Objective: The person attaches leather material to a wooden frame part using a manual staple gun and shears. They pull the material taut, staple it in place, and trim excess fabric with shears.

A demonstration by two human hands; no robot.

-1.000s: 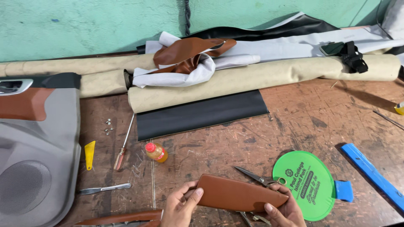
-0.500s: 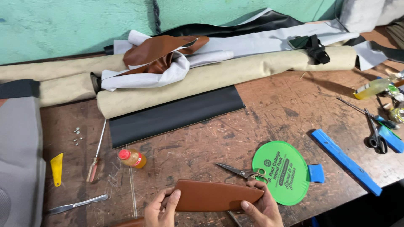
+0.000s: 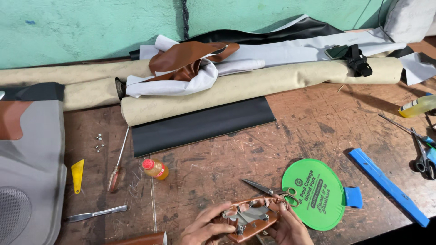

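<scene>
Held at the workbench's point(image 3: 295, 136) near edge: brown leather-wrapped trim piece point(image 3: 250, 218), underside up, leather edges already folded over. Left hand point(image 3: 203, 229) and right hand point(image 3: 287, 228) fingers curled around its ends. Scissors point(image 3: 272, 189) just beside; finishing seemingly left.

A scarred brown wooden table point(image 3: 299, 136) runs along a green wall. Two beige rolls point(image 3: 254, 86) lie at the back under white, black and brown sheets, with a black strip point(image 3: 200, 127) in front. A grey door panel point(image 3: 27, 172) rests at the left edge, beside a yellow wedge point(image 3: 77, 175), screwdriver point(image 3: 117, 159), small screws point(image 3: 98, 141), orange bottle point(image 3: 156, 169) and metal blade point(image 3: 95, 213). Scissors point(image 3: 268, 189) touch a round green fan point(image 3: 314, 194); a blue ruler point(image 3: 388, 186) lies further right, near more scissors point(image 3: 422, 156).
</scene>
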